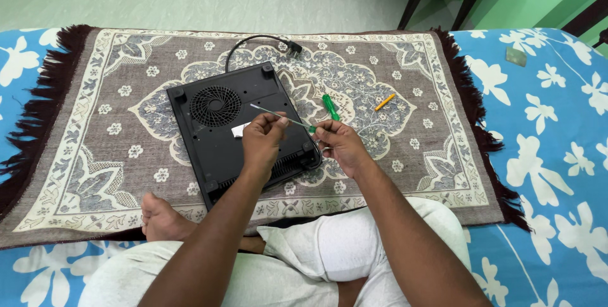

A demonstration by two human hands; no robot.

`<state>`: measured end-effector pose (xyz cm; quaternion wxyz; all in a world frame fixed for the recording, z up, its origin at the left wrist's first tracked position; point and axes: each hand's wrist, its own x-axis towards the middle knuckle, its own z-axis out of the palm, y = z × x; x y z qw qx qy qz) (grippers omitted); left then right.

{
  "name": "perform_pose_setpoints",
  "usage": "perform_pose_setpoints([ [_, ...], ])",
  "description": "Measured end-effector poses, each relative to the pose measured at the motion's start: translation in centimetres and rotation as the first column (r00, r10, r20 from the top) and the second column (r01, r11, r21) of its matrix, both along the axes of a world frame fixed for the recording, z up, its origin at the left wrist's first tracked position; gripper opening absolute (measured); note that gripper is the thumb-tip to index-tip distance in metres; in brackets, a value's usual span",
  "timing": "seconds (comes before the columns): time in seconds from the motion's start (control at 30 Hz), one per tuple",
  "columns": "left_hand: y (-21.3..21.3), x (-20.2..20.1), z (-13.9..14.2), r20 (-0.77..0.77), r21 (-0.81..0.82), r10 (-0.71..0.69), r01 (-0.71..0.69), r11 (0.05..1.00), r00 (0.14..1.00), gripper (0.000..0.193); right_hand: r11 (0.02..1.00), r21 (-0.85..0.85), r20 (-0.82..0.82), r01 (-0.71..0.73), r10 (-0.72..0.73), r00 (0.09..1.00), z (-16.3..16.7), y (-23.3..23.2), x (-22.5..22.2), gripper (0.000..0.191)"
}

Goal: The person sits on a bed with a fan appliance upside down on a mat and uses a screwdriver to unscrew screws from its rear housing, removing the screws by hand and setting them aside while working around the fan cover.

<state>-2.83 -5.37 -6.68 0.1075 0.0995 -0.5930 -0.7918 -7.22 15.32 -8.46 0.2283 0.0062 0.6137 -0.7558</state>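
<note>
Slim steel-shafted screwdriver with green plastic handle held in air above black flat plastic induction cooker, which lies underside-up on patterned grey woven rug.

Left hand fingers pinch shaft mid-length; right hand fingers closed on handle end, apparently, grip partly hidden.

Judgement: tool light, rigid, shaft smooth and slippery; best held at handle. Second green screwdriver lies just beside cooker.
</note>
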Motion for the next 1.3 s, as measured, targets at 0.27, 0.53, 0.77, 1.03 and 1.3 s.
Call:
perform_pose_setpoints([
  [0.27,0.1,0.0,-0.3,-0.02,-0.039,-0.004,0.003,0.999,1.0,0.014,1.0,-0.016,-0.01,0.002,-0.002,1.0,-0.4,0.2,-0.2,0.01],
  [0.53,0.9,0.5,-0.9,0.023,-0.17,0.004,0.0,0.985,1.0,0.018,0.999,0.021,-0.092,-0.049,0.051,0.994,-0.7,-0.5,0.2,0.018],
  [0.77,0.2,0.0,-0.4,-0.017,-0.137,0.042,-0.044,0.99,0.999,0.017,0.999,0.039,-0.083,-0.028,0.031,0.996,-0.1,-0.7,0.4,0.019],
  [1.03,0.0,0.2,-0.8,-0.017,-0.161,0.076,-0.078,0.984,0.997,0.024,0.999,0.028,-0.104,-0.031,0.034,0.994,-0.7,-0.5,0.2,0.018],
  [1.3,-0.3,0.1,-0.5,-0.013,-0.121,0.015,-0.017,0.992,1.0,0.016,0.998,0.007,-0.047,-0.068,0.068,0.997,-1.2,-0.1,-0.1,0.014],
])
